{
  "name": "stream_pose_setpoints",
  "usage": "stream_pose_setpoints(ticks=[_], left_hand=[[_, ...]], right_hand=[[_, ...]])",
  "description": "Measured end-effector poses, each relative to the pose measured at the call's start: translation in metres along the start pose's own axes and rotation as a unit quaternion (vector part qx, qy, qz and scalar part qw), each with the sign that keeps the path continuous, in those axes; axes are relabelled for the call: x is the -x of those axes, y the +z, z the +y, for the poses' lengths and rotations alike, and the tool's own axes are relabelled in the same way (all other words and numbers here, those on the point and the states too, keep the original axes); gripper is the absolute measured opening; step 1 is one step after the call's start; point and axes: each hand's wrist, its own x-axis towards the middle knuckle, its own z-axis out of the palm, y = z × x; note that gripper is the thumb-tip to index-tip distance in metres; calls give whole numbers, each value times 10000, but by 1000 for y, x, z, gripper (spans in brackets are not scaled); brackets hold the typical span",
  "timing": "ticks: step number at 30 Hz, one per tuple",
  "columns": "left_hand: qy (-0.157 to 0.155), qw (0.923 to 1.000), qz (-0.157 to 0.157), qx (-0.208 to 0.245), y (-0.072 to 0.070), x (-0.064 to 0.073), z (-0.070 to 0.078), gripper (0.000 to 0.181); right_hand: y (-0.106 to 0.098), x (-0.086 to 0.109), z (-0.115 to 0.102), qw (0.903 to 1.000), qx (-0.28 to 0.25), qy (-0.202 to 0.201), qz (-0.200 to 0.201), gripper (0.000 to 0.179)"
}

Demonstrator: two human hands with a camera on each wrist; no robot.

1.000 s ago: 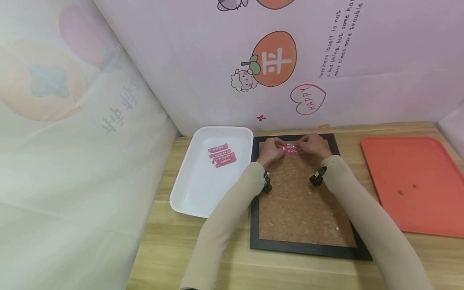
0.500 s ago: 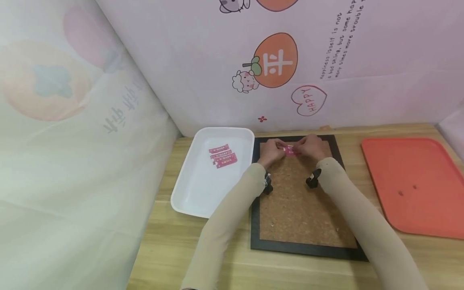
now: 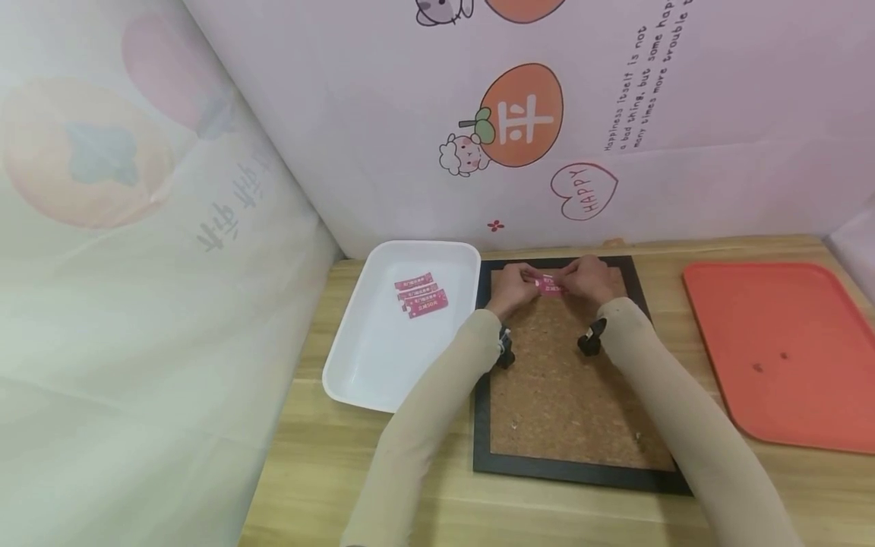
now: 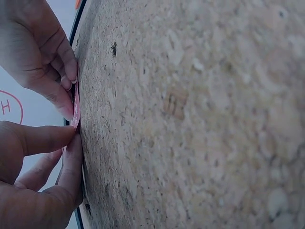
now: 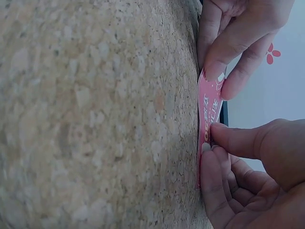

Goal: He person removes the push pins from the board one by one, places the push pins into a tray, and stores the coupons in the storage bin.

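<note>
A pink coupon point(image 3: 550, 286) with white print lies at the far edge of a black-framed corkboard point(image 3: 567, 403). My left hand point(image 3: 513, 291) pinches its left end between thumb and fingers. At its right part my right hand point(image 3: 589, 281) pinches it with thumb and fingertips. In the right wrist view the coupon point(image 5: 209, 102) bends slightly between the hands, close against the cork. The left wrist view shows its strip edge-on, mostly hidden by fingers. Whether something small sits between the right fingertips, I cannot tell.
A white tray point(image 3: 372, 365) stands left of the board, with several pink coupons point(image 3: 426, 304) overlapping inside. A red tray point(image 3: 786, 327) lies to the right. A printed cloth wall point(image 3: 410, 152) rises behind the wooden table point(image 3: 328, 471).
My right hand has shifted slightly left and covers more of the coupon's right end. The left hand has kept its hold; the coupon stays at the far edge.
</note>
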Motion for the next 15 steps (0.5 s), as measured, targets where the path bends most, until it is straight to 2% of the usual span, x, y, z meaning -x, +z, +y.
stream_pose_setpoints(ticks=[4, 11, 15], left_hand=[[68, 10000, -22, 9, -1, -1, -2, 28], [104, 9999, -22, 33, -2, -1, -3, 27], [87, 9999, -10, -83, -1, -1, -3, 26]], right_hand=[[0, -3, -2, 9999, 101, -40, -56, 45], [2, -4, -3, 9994, -288, 68, -178, 43], [2, -5, -1, 9997, -123, 36, -189, 44]])
